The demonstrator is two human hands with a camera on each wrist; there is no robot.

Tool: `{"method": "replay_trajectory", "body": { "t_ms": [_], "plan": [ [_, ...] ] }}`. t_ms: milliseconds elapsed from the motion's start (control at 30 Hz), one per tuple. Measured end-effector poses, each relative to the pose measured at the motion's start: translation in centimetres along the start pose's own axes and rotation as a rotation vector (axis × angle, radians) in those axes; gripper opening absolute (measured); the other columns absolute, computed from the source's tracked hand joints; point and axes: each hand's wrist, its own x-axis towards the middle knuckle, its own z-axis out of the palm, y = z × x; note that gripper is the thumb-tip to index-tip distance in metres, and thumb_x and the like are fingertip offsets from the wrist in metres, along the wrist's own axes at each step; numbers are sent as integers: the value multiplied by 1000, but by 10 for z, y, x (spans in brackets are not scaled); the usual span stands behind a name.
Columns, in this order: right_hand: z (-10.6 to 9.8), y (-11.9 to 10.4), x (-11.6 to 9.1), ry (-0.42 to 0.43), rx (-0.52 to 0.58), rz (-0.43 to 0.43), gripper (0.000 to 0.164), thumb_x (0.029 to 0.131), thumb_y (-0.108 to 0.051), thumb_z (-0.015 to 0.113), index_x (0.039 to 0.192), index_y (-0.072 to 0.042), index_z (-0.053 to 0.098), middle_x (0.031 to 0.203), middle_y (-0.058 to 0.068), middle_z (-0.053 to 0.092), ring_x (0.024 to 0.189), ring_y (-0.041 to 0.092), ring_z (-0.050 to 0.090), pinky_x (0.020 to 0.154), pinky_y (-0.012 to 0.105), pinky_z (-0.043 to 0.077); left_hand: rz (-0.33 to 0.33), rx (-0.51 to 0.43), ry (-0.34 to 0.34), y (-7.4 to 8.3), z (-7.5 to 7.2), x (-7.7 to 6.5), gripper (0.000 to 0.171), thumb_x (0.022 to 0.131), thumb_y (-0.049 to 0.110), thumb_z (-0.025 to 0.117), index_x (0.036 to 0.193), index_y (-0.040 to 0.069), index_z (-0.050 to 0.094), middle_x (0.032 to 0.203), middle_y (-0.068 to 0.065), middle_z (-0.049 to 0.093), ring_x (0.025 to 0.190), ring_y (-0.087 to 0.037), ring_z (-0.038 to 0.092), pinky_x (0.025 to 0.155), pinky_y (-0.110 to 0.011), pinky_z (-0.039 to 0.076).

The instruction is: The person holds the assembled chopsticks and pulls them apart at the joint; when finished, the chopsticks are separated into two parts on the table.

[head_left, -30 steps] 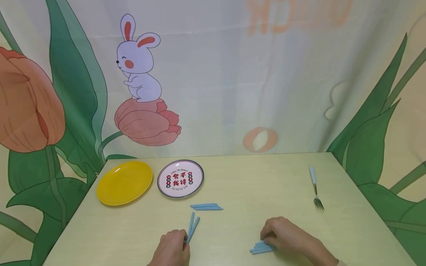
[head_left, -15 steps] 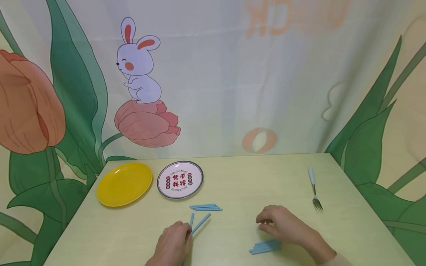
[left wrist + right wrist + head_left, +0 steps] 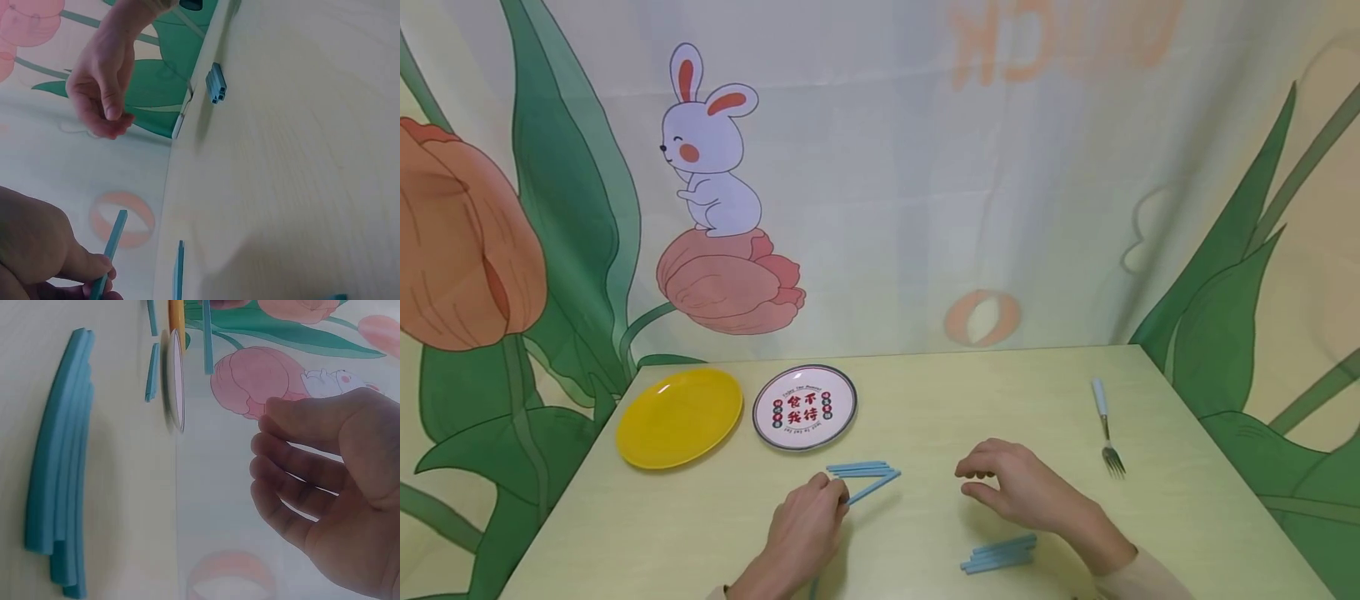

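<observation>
My left hand [image 3: 807, 521] pinches a light blue stick [image 3: 874, 487] between thumb and fingers, its free end pointing up and right. In the left wrist view, that stick [image 3: 112, 244] slants up above the table. Another blue stick [image 3: 814, 588] lies partly hidden under the left hand and forearm. Just beyond is a small row of blue sticks [image 3: 859, 469] on the table. My right hand [image 3: 1018, 487] hovers with loosely bent fingers and holds nothing. Below it lies a bundle of several blue sticks [image 3: 998, 554], seen close in the right wrist view [image 3: 62, 469].
At the back left stand a yellow plate [image 3: 680, 419] and a white plate [image 3: 838, 408] with a dark rim and printed characters. A fork [image 3: 1105, 425] with a pale handle lies at the right. Behind the table [image 3: 970, 392] hangs a printed curtain [image 3: 880, 183].
My right hand has left the bundle of sticks, rising and moving away to the left. My left hand has moved forward and right, swinging its stick towards the small row.
</observation>
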Motion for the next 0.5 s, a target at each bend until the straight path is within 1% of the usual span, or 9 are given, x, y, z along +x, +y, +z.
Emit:
{"method": "replay_trajectory", "body": {
  "t_ms": [167, 267, 500],
  "plan": [
    [-1, -5, 8, 47, -27, -55, 12, 88, -16, 72, 100, -18, 72, 96, -10, 68, 87, 8, 62, 73, 23, 52, 17, 1, 26, 4, 1, 4, 8, 89, 14, 69, 84, 15, 63, 75, 4, 48, 61, -12, 47, 47, -25, 35],
    [0, -7, 13, 72, -34, -84, 11, 88, -16, 71, 99, -18, 72, 95, -9, 68, 88, 8, 62, 73, 24, 52, 23, -1, 34, 6, 1, 7, 8, 90, 14, 68, 84, 15, 62, 75, 3, 48, 61, -12, 46, 48, -25, 35],
    [1, -13, 21, 74, -38, -99, 12, 89, -16, 71, 100, -17, 72, 97, -6, 69, 89, 9, 62, 75, 25, 52, 24, 4, 32, 14, -1, 15, 9, 91, 18, 67, 85, 16, 62, 75, 3, 48, 61, -12, 45, 47, -24, 34]
  ]
}}
